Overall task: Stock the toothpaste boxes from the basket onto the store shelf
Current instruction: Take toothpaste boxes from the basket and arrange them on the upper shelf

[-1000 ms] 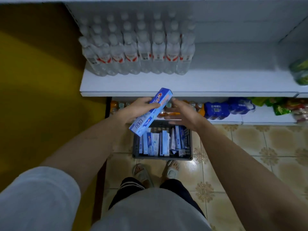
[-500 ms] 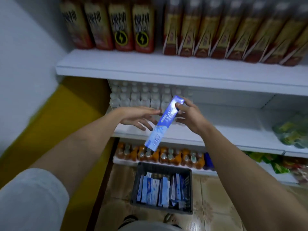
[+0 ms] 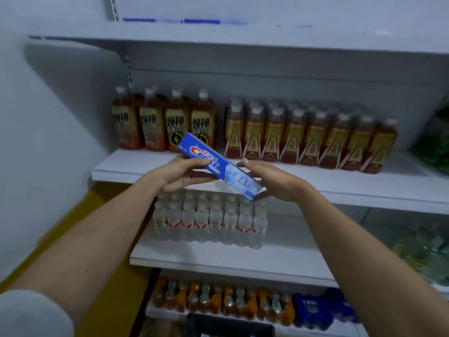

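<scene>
A blue toothpaste box is held slantwise in front of the shelf with brown drink bottles, its logo end up and left. My left hand grips its upper half with thumb on top. My right hand cups its lower right end from beneath and the side. The dark basket shows only as a rim at the bottom edge; its contents are out of view. High up, a white top shelf carries what look like blue boxes, blurred.
Brown drink bottles fill the shelf behind the box. Clear water bottles stand one shelf below, orange and blue bottles on the lowest. Green packets lie at right. A white wall closes the left side.
The view has tilted up from the basket to the higher shelves. The box rose with both hands, and turned so its logo end points up left; my left hand now grips it.
</scene>
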The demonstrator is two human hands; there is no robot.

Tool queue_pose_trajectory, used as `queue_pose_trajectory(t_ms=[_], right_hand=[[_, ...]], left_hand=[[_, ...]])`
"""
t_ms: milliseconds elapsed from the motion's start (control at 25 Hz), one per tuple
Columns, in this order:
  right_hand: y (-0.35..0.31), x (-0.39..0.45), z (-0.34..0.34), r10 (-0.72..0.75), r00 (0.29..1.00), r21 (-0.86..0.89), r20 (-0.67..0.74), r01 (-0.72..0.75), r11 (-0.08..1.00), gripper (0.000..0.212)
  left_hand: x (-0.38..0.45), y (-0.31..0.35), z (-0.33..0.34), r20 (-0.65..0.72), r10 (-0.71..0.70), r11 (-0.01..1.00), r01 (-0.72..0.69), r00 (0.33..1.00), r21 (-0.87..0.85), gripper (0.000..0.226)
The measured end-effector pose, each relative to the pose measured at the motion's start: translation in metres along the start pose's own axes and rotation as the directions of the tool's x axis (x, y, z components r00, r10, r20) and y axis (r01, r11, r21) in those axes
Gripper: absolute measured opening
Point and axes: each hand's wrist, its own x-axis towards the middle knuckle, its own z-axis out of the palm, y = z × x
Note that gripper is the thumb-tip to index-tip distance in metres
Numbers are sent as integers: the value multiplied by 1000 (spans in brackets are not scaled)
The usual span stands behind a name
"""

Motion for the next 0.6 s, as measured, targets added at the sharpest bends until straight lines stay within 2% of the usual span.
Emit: queue_pose_trajectory(t_ms=[80, 160, 200, 280, 400, 520, 600], right_hand=[[-21, -11, -17, -38, 995, 91, 95, 29, 995, 45], [-44, -20, -27, -133, 988, 192, 79, 116, 974, 40], [-54, -22, -28, -192, 980, 218, 44, 178, 959, 40], [-75, -22, -27, -314, 948, 194, -46, 317, 928, 38], [-108, -21, -26, -420, 893, 131, -163, 441, 888, 25], [-150, -17, -30, -506, 823, 87, -260, 542, 836, 17], [-183, -12, -34, -556, 769, 54, -316, 600, 798, 15]], left_hand=[[-3, 29, -5, -58, 85, 992, -90, 995, -84, 55], [-7, 51, -5, -114, 152, 978, -166, 982, -122, 28], [-9, 59, -7, -132, 181, 970, -199, 975, -138, 26], [-15, 75, -8, -128, 219, 961, -236, 967, -143, 39], [-18, 111, -9, -186, 282, 955, -294, 941, -40, 58], [-17, 170, -9, -347, 410, 900, -436, 843, 3, 70], [-21, 211, -8, -371, 490, 865, -493, 789, 93, 77]])
